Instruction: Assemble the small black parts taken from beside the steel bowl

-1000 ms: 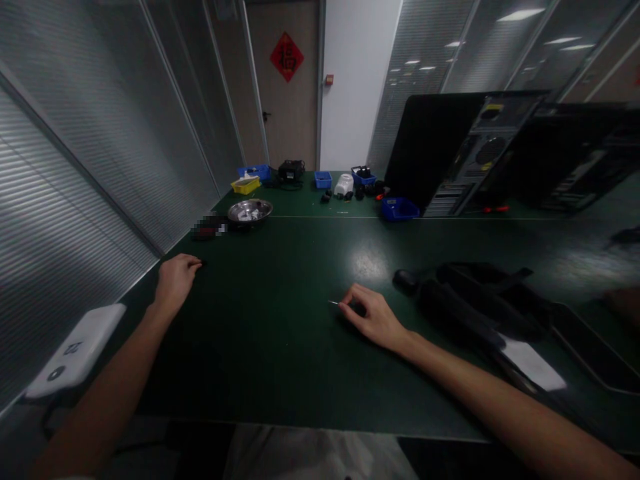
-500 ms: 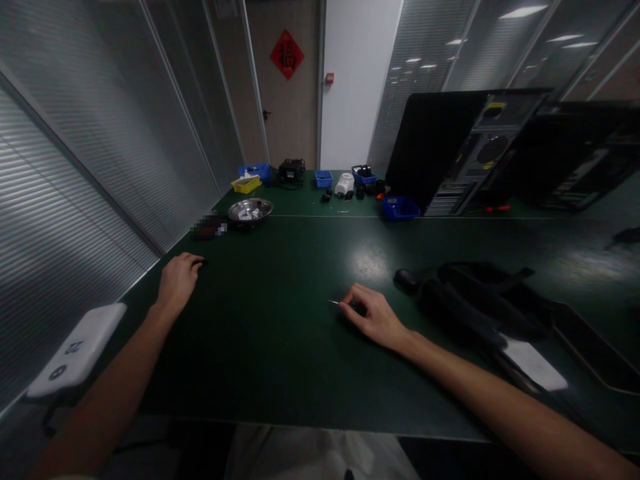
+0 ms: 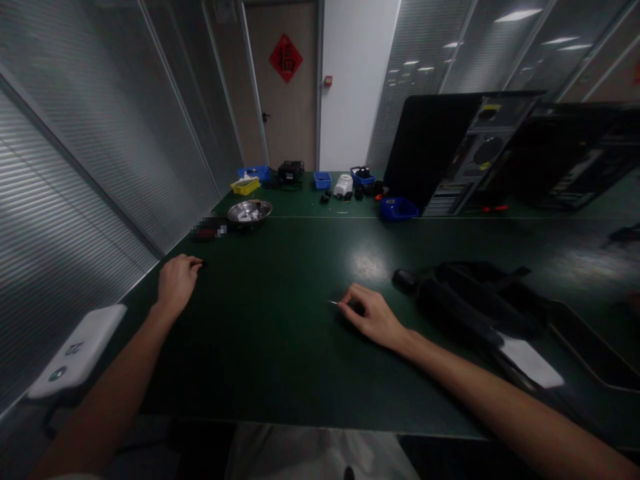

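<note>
Near the left side of the green table, my left hand point(image 3: 177, 281) has its fingers pinched together close to the tabletop. A small dark spot shows at its fingertips; what it is, if anything is held, I cannot make out. My right hand point(image 3: 367, 313) rests on the table right of the middle, thumb and forefinger closed on a thin, light, pin-like piece point(image 3: 333, 303) whose tip points left. The rest of that piece is hidden by the fingers. Beyond my left hand stands a metal bowl point(image 3: 250, 212) with whitish bits in it.
A black bag-like item point(image 3: 465, 300) and a computer mouse point(image 3: 405, 280) lie right of my right hand. A white device point(image 3: 75, 350) sits at the left edge. Computer towers point(image 3: 440, 147), a blue bin point(image 3: 399, 208) and a yellow tray point(image 3: 246, 187) stand farther back.
The view has shifted very slightly. Both hands stay in nearly the same places, with the same closed fingers.
</note>
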`<act>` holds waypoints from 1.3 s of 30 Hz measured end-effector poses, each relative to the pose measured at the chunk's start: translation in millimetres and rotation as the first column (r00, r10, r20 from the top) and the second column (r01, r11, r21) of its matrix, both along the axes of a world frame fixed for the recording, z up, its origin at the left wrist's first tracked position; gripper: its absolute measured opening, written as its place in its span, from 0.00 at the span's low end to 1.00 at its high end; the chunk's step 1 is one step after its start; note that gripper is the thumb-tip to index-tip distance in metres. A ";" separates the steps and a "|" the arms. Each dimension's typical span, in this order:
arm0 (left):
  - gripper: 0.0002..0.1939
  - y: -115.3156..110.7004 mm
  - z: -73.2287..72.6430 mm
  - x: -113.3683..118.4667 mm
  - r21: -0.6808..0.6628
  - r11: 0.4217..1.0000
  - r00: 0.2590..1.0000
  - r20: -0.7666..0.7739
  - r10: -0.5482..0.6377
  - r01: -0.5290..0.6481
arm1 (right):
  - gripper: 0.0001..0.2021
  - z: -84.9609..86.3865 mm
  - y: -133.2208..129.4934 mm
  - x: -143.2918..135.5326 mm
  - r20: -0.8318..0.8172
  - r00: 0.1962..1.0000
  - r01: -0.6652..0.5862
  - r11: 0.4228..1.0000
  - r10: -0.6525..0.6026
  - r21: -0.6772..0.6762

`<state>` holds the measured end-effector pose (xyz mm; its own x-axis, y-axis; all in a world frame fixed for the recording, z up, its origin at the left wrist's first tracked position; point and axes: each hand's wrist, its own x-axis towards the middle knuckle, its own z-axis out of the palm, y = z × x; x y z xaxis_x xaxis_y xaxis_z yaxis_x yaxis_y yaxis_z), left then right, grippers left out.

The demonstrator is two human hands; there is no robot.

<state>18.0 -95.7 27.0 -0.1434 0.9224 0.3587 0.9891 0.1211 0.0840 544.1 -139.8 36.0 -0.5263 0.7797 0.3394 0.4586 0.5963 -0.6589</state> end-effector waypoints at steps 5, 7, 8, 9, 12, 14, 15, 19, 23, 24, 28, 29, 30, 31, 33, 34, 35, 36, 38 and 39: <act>0.17 0.8 -1.3 -4.9 0.012 0.999 0.999 -0.020 -0.035 0.036 | 0.07 1.5 -0.8 -0.2 0.005 1.000 0.006 1.000 -0.006 0.007; 0.17 1.0 -1.6 -8.2 0.014 0.998 0.998 -0.013 -0.056 0.056 | 0.07 2.1 -1.2 -0.6 0.006 1.000 0.007 1.000 -0.007 0.003; 0.17 1.1 -1.7 -9.5 0.014 0.998 0.998 -0.001 -0.060 0.060 | 0.07 2.3 -1.4 -0.9 0.006 1.000 0.009 1.000 -0.009 0.003; 0.17 1.1 -1.6 -10.2 0.015 0.998 0.998 0.012 -0.058 0.057 | 0.07 2.4 -1.5 -1.1 0.006 1.000 0.010 1.000 -0.010 0.003; 0.16 0.6 -0.9 -9.3 0.025 0.999 0.998 0.034 -0.044 0.043 | 0.07 2.0 -1.3 -1.1 0.009 1.000 0.012 1.000 -0.012 0.013; 0.16 -0.1 0.1 -7.6 0.020 0.999 0.999 0.035 -0.033 0.032 | 0.07 1.1 -0.6 -0.9 0.014 1.000 0.012 1.000 -0.012 0.018; 0.16 -0.4 0.7 -7.1 0.013 1.000 0.999 0.036 -0.028 0.028 | 0.07 0.7 -0.2 -0.7 0.016 1.000 0.014 1.000 -0.014 0.020; 0.18 -1.4 3.6 -3.5 -0.012 0.999 0.998 0.058 -0.034 0.035 | 0.07 -0.1 0.7 -0.8 0.023 1.000 0.012 1.000 -0.012 0.013; 0.17 -4.3 10.3 27.7 -0.015 0.985 0.969 0.184 -0.165 0.171 | 0.06 1.1 -0.3 -2.0 0.030 1.000 0.007 1.000 -0.008 0.026; 0.16 -6.4 13.0 43.6 -0.023 0.971 0.946 0.232 -0.225 0.237 | 0.06 1.6 -0.7 -2.3 0.034 0.999 0.005 1.000 -0.006 0.028; 0.14 -23.7 24.7 134.8 -0.120 0.807 0.753 0.461 -0.470 0.578 | 0.06 3.0 -2.3 -3.1 0.056 0.998 -0.006 0.999 0.004 0.037; 0.14 -29.4 27.1 160.5 -0.136 0.737 0.685 0.508 -0.522 0.662 | 0.05 3.0 -2.6 -3.3 0.062 0.998 -0.006 0.999 0.003 0.040; 0.13 -35.0 28.9 185.4 -0.138 0.680 0.631 0.538 -0.559 0.720 | 0.05 3.0 -2.8 -3.4 0.070 0.998 -0.004 0.999 0.001 0.045; 0.12 -40.3 29.9 208.2 -0.133 0.639 0.589 0.561 -0.581 0.757 | 0.05 2.9 -3.1 -3.4 0.079 0.997 -0.003 0.999 0.000 0.047; 0.10 -49.3 29.6 244.4 -0.127 0.591 0.533 0.608 -0.588 0.796 | 0.04 2.8 -3.8 -3.0 0.097 0.995 -0.004 0.999 -0.001 0.048; 0.10 -52.8 28.2 256.7 -0.113 0.599 0.524 0.628 -0.576 0.793 | 0.04 2.9 -4.2 -2.6 0.105 0.994 -0.007 0.999 0.002 0.046; 0.10 -55.6 26.1 265.1 -0.099 0.616 0.521 0.646 -0.558 0.782 | 0.04 3.2 -4.6 -2.0 0.114 0.993 -0.011 0.999 0.006 0.044; 0.10 -57.7 23.7 270.1 -0.083 0.638 0.521 0.662 -0.539 0.766 | 0.04 3.7 -5.1 -1.4 0.124 0.992 -0.015 0.999 0.009 0.042; 0.10 -60.4 18.7 272.4 -0.053 0.672 0.515 0.687 -0.512 0.739 | 0.03 4.9 -5.8 -0.1 0.147 0.989 -0.025 0.999 0.019 0.043; 0.10 -61.1 16.8 271.4 -0.039 0.678 0.506 0.697 -0.508 0.734 | 0.03 5.5 -6.1 0.4 0.159 0.987 -0.030 0.999 0.022 0.045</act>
